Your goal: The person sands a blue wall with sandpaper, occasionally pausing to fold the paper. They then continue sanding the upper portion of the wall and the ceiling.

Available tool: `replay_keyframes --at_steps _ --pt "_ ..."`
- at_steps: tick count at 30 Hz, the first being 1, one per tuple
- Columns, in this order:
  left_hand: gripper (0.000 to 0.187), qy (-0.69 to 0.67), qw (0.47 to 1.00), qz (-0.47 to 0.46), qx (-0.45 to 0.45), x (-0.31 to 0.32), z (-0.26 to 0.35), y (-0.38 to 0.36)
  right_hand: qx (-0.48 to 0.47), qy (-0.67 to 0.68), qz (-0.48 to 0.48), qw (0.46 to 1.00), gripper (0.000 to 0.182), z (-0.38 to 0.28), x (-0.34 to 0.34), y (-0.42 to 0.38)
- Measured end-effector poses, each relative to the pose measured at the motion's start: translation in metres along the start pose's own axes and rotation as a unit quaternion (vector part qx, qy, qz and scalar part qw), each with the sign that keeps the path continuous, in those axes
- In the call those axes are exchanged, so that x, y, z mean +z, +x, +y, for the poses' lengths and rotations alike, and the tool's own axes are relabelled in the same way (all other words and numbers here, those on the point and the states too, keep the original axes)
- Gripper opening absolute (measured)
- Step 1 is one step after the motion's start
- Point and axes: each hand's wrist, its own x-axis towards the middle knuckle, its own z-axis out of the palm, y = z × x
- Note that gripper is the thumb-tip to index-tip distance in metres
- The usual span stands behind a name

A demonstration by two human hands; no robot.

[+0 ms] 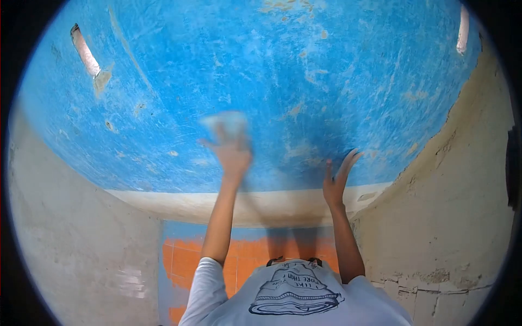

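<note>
My left hand [234,155] is raised to a blue painted wall [244,70], blurred by motion. Its fingers press a pale, flat piece [228,120], perhaps cloth or paper, against the paint; the blur hides what kind it is. To the right, my right hand [337,182] holds nothing. Its fingers are stretched and spread, resting on or close to the lower part of the blue surface. Scuffs, pale streaks and chipped patches mark the paint around both hands.
Two narrow slots [85,51] [463,30] open in the upper wall. A whitish band [272,209] runs along its bottom. Grey plaster walls [81,239] flank me left and right, the right one cracked. Orange tiles [244,255] with a blue-grey border lie below.
</note>
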Motion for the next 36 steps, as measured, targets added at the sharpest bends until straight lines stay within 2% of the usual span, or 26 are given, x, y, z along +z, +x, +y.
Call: replay_keyframes --at_steps 1,2,4,6,7,10,11,12,13,15,16,17,20,21,23,25,26,27,30,31,33,35,36 --pt "0.063 -0.146 0.95 0.274 -0.04 0.041 -0.039 0.027 0.007 -0.001 -0.014 1.0 0.083 0.002 -0.005 -0.002" --pt "0.062 -0.231 0.848 0.476 -0.015 0.08 -0.077 0.054 0.0 0.001 -0.017 1.0 0.083 0.008 -0.01 0.0" --pt "0.059 -0.315 0.839 0.433 -0.093 0.012 -0.013 0.031 -0.014 0.006 -0.032 0.999 0.085 0.024 -0.021 0.0" --pt "0.059 -0.207 0.892 0.401 0.03 0.016 0.047 0.007 -0.005 0.011 -0.024 1.0 0.087 0.023 -0.016 0.001" --pt "0.058 0.029 0.94 0.32 0.117 0.04 0.05 -0.013 -0.002 0.014 -0.022 1.0 0.088 0.024 -0.014 0.002" --pt "0.065 0.182 0.905 0.365 0.124 0.044 0.037 -0.009 -0.058 -0.016 -0.032 0.998 0.087 0.041 -0.021 0.001" --pt "0.061 -0.032 0.909 0.41 0.062 0.063 0.017 0.019 -0.033 -0.029 -0.053 0.998 0.087 0.044 -0.029 0.002" --pt "0.058 -0.253 0.842 0.475 0.03 0.083 -0.003 0.047 -0.006 -0.043 -0.076 0.996 0.087 0.045 -0.041 0.001" --pt "0.058 -0.252 0.835 0.489 0.005 0.108 -0.029 0.066 0.02 -0.058 -0.101 0.993 0.086 0.047 -0.05 -0.001" --pt "0.06 -0.121 0.882 0.455 0.02 0.106 -0.013 0.046 0.008 -0.058 -0.094 0.994 0.086 0.057 -0.05 -0.001" --pt "0.063 0.011 0.918 0.393 0.059 0.078 0.041 0.006 -0.001 -0.058 -0.093 0.994 0.085 0.06 -0.049 -0.001" --pt "0.067 0.139 0.932 0.32 0.096 0.061 0.073 -0.017 0.0 -0.06 -0.106 0.993 0.085 0.06 -0.052 0.001" --pt "0.065 0.089 0.96 0.261 0.038 0.056 0.054 -0.017 0.013 -0.071 -0.119 0.99 0.086 0.067 -0.065 0.0" --pt "0.056 0.013 0.899 0.435 0.047 0.078 0.022 0.007 0.016 -0.08 -0.114 0.99 0.086 0.076 -0.074 0.003" --pt "0.056 -0.223 0.851 0.472 0.051 0.114 0.01 0.041 0.021 -0.093 -0.11 0.989 0.087 0.087 -0.085 0.004" --pt "0.058 -0.188 0.872 0.438 0.112 0.113 0.038 0.027 0.015 -0.097 -0.108 0.989 0.087 0.095 -0.087 0.009" --pt "0.06 -0.032 0.91 0.378 0.168 0.091 0.086 -0.007 0.018 -0.094 -0.105 0.99 0.088 0.096 -0.086 0.009" --pt "0.064 0.125 0.919 0.305 0.217 0.078 0.113 -0.028 0.019 -0.089 -0.102 0.991 0.088 0.095 -0.082 0.008" --pt "0.064 0.09 0.965 0.239 0.063 0.075 0.093 -0.021 0.022 -0.101 -0.143 0.984 0.088 0.101 -0.093 0.01" --pt "0.056 -0.003 0.909 0.417 0.013 0.097 0.055 0.01 0.026 -0.109 -0.162 0.98 0.088 0.104 -0.099 0.012" --pt "0.053 -0.257 0.84 0.477 -0.022 0.116 0.046 0.04 0.021 -0.109 -0.172 0.979 0.088 0.108 -0.103 0.014" --pt "0.052 -0.187 0.894 0.406 0.03 0.097 0.079 0.016 0.023 -0.097 -0.166 0.981 0.087 0.105 -0.104 0.009" --pt "0.055 0.013 0.95 0.296 0.097 0.072 0.121 -0.019 0.021 -0.082 -0.153 0.985 0.087 0.099 -0.099 0.008"
